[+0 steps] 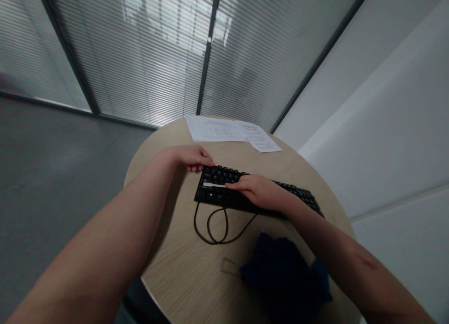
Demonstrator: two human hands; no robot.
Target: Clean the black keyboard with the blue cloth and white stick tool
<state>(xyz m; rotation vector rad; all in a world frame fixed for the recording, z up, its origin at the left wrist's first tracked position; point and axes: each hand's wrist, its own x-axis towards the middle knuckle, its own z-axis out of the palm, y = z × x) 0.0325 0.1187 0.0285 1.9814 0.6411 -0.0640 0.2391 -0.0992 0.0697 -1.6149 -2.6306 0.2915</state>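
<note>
A black keyboard (231, 202) lies on the round wooden table, its left end tilted toward me. My left hand (195, 158) is closed at the keyboard's far left corner, thumb against the edge and fingers curled beneath. Over the keys, my right hand (259, 189) pinches a thin white swab-like stick (213, 185). The stick points left and its wider tip rests at the left keys. Keys under my right hand and wrist are hidden. A black cable (218, 242) loops on the table in front of the keyboard.
Printed paper sheets (217, 129) lie at the far side of the table (182, 263). Nearer me are a crumpled dark blue cloth (280, 263) and a small clear object (229, 267). Behind stands a glass partition with blinds (147, 62); a white wall (393, 118) rises on the right.
</note>
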